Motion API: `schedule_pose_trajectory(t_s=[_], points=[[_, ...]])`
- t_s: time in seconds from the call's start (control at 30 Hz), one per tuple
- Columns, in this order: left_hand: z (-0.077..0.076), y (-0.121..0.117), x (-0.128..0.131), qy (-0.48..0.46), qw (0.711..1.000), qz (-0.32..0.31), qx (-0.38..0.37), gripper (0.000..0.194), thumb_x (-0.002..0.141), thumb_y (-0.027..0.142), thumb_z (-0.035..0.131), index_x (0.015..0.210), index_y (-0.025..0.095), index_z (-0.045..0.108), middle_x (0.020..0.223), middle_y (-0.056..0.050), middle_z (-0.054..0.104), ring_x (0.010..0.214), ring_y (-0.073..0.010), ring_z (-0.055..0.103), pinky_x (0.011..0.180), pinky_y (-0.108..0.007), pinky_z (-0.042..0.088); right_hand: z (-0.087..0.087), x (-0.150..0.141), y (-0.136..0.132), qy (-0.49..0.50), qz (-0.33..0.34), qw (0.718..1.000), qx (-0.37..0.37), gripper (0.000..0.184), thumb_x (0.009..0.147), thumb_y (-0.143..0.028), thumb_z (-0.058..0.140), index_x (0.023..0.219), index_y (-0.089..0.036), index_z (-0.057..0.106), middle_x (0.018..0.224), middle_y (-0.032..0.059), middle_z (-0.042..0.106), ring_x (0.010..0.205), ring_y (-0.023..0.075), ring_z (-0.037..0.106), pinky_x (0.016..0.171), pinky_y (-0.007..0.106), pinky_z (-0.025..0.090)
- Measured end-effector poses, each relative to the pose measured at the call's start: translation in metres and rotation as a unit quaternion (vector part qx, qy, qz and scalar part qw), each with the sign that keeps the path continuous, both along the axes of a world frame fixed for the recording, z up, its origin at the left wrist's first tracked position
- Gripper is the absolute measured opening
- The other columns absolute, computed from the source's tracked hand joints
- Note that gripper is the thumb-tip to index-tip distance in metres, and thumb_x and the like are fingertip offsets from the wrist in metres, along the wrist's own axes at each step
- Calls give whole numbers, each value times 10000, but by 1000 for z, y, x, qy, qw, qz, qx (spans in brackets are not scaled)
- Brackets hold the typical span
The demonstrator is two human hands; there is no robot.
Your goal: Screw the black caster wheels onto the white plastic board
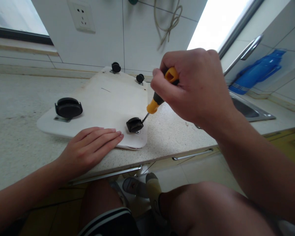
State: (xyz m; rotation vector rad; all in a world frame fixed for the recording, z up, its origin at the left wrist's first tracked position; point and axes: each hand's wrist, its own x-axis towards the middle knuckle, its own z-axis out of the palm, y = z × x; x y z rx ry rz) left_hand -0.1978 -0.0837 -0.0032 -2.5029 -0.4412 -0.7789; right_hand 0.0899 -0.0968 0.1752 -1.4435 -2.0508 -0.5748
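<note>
On the flat white board (103,108), our right hand (195,83) wraps a yellow-and-black screwdriver (153,106).
Our left hand (94,147) lies on its near edge, fingers pressed together.

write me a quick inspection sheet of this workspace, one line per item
surface: pale speckled counter, dark marks toward the left
job's things: white board carrying four black casters; screwdriver tip at the near right caster
clutter: blue container by the sink
hands: left hand spread on the board's near edge; right hand grips the screwdriver
cables: pale looped cord against the wall
surroundings: tiled wall, socket, cabinet handles
</note>
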Motion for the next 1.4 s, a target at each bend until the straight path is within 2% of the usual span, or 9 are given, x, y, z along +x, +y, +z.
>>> schedule_pose_trajectory(t_s=[0.33,0.7,0.9,1.0,1.23,1.4], points=[[-2,0,-1,-4,1000,8,-16,384,1113,98,570,1468,191,679,1430,-67,782,1287,-248,746,1097,-418,514,3,2,-1,-7,-9,1000,14,326,1021,-319,605,723,-223,515,633,7,438,602,156,325,663,387,275],[-3,-1,0,-1,1000,13,-25,419,1085,61,592,1487,155,666,1439,-89,775,1303,-262,729,1109,-426,503,6,4,0,9,-38,999,26,337,1033,-341,594,730,-208,529,662,-7,404,630,136,278,664,355,257],[-4,-2,-2,-9,998,20,-54,537,1085,74,581,1590,258,603,1469,-43,763,1334,-242,725,1158,-408,503,7,7,1,45,-9,998,40,313,970,-306,610,690,-208,509,620,-13,355,608,132,268,647,368,237],[-4,-1,-3,-11,998,20,-58,585,1081,83,589,1631,281,565,1467,-34,765,1334,-241,728,1165,-405,509,6,8,2,55,-7,997,50,305,977,-305,609,699,-204,535,617,-13,360,604,132,273,639,368,235],[-3,-4,-2,-4,998,25,-60,555,1079,68,596,1596,268,591,1471,-47,762,1323,-251,731,1141,-423,514,7,11,4,58,-11,996,63,300,992,-331,590,731,-199,528,645,-9,385,612,127,265,660,375,228],[-1,-5,-1,-7,998,22,-56,502,1083,57,591,1550,236,624,1456,-60,769,1321,-256,732,1132,-425,507,10,11,3,62,-4,993,101,351,987,-318,634,704,-209,456,644,-9,427,609,122,237,675,383,200]])
